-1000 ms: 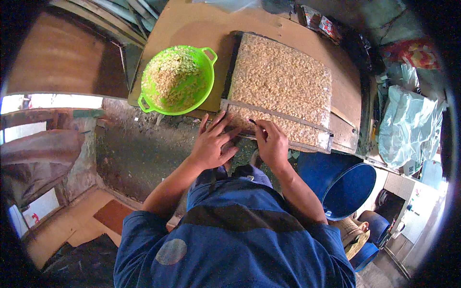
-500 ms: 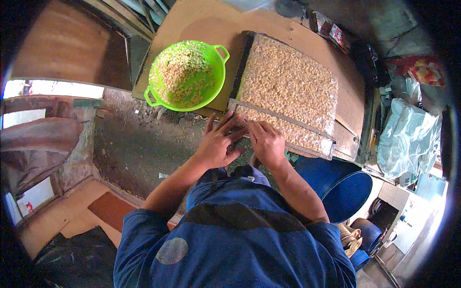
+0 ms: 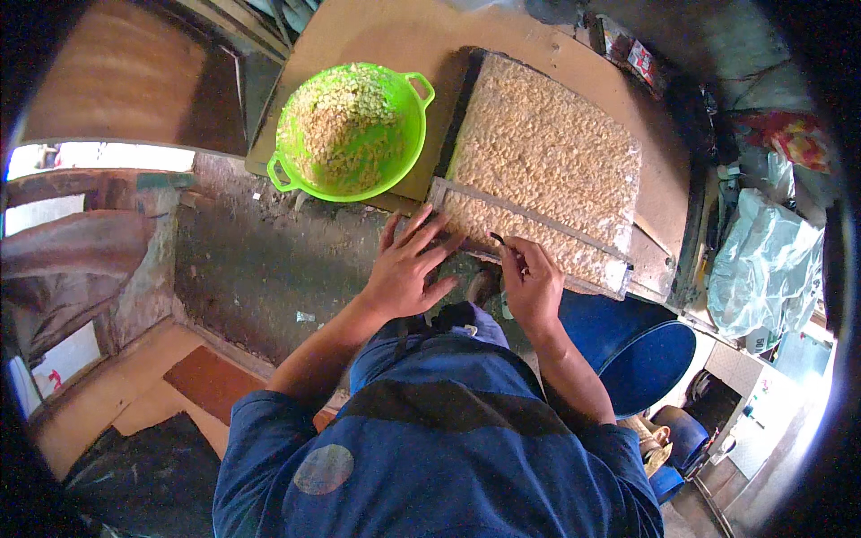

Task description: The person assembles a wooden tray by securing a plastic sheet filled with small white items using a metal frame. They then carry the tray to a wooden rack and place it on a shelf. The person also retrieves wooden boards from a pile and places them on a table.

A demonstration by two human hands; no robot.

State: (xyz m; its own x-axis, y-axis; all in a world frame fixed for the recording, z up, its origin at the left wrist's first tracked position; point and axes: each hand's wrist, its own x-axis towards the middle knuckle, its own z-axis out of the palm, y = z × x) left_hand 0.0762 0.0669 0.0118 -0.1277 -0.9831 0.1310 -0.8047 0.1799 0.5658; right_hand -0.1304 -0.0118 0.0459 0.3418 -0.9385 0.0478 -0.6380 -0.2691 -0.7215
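Observation:
A wide slab of pale beans (image 3: 547, 143), packed together under what looks like clear plastic, lies on the wooden table. Across its near part runs a narrow grey-brown strip (image 3: 538, 217). My left hand (image 3: 408, 269) has its fingers spread at the slab's near left corner, with the fingertips touching the edge. To the right of it, my right hand (image 3: 534, 278) pinches a small thin dark tool (image 3: 496, 238) whose tip points at the slab's near edge; its exact kind is hard to make out. Left of the slab stands a bright green two-handled colander (image 3: 411, 152) partly filled with loose beans.
Below the table's near right side is a blue barrel (image 3: 646, 359). Crumpled clear plastic bags (image 3: 762, 260) hang or lie at the right. A red and white packet (image 3: 641, 63) sits at the table's far right edge. Bare dark ground (image 3: 260, 260) shows at the left.
My right hand has moved right and slightly nearer to me, away from the left hand, and the dark tool now shows in it. The left hand stays at the corner.

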